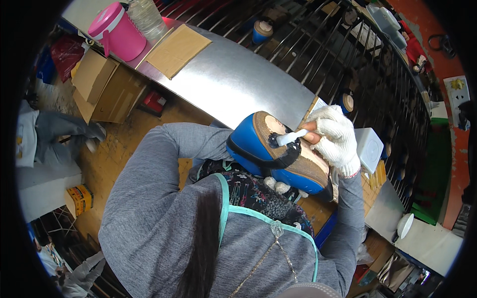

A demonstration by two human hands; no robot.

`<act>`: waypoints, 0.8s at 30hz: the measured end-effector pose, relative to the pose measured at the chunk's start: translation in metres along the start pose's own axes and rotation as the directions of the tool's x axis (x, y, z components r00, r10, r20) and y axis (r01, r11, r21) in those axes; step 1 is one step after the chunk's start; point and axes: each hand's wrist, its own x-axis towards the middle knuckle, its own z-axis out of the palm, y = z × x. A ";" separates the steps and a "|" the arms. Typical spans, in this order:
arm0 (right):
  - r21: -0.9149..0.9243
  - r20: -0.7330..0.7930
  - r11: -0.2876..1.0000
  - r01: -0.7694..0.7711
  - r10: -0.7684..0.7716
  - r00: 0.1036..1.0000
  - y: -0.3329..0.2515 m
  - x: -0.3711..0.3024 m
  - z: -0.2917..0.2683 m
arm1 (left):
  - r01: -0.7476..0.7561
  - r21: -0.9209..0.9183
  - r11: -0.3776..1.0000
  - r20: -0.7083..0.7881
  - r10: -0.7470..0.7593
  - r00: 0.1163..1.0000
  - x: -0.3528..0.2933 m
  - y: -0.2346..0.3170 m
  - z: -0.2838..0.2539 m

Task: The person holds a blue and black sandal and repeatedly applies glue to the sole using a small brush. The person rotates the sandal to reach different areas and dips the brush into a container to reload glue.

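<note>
A blue shoe last [248, 137] lies tilted, sole side up, in front of my body. Black strap material [280, 160] wraps round it, with its ends gathered on the brown and pale underside. My left hand [280, 186] supports the last from beneath; only some white-gloved fingertips show, the rest being hidden by the last. In my right hand [332, 139], which wears a white knit glove with bare thumb and fingertip, a small white brush [290, 137] is pinched. Its broad end touches the black strap ends on the underside.
Ahead runs a metal-topped bench [213, 74] with a cardboard sheet [179, 51] and a pink jug [117, 32]. Beyond it, a rack of metal rods [308, 64] carries more blue lasts. A white container [368, 149] stands right of my right hand. Cardboard boxes [112, 94] sit left.
</note>
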 end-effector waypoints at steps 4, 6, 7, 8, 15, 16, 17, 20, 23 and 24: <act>-0.061 -0.019 0.996 0.068 -0.069 0.997 0.003 -0.001 -0.001 | -0.053 0.019 0.998 -0.139 0.055 0.989 0.003 -0.004 0.006; -0.112 -0.036 0.989 0.101 -0.106 0.994 0.005 -0.002 -0.001 | -0.161 -0.172 0.972 -0.239 0.117 0.964 -0.002 -0.014 0.009; -0.142 -0.034 0.983 0.113 -0.119 0.992 0.005 -0.004 -0.002 | -0.049 -0.177 0.983 -0.222 0.009 0.975 -0.007 -0.014 0.008; -0.168 -0.033 0.978 0.127 -0.135 0.990 0.006 -0.004 -0.004 | -0.027 -0.180 0.983 -0.216 -0.013 0.976 -0.009 -0.013 0.007; -0.126 0.040 0.984 0.129 -0.124 0.991 0.006 -0.003 -0.022 | -0.040 -0.152 0.988 -0.168 0.014 0.986 -0.001 -0.008 -0.006; -0.104 0.070 0.989 0.100 -0.093 0.993 0.005 -0.003 -0.029 | -0.037 -0.148 0.988 -0.153 0.014 0.988 0.003 -0.009 -0.007; -0.089 0.107 0.994 0.064 -0.054 0.993 0.004 -0.004 -0.035 | -0.039 -0.140 0.989 -0.136 0.020 0.990 0.009 -0.008 -0.008; -0.055 -0.043 0.998 -0.035 0.032 0.999 -0.005 -0.010 -0.048 | -0.063 -0.092 0.994 -0.055 0.058 0.997 0.041 -0.002 -0.010; -0.181 -0.299 0.963 -0.198 0.138 0.944 -0.027 -0.033 -0.036 | -0.152 -0.031 0.988 0.066 0.154 0.986 0.088 0.017 -0.015; -0.218 -0.333 0.946 -0.238 0.157 0.930 -0.033 -0.039 -0.027 | -0.199 -0.006 0.980 0.119 0.198 0.973 0.098 0.027 -0.017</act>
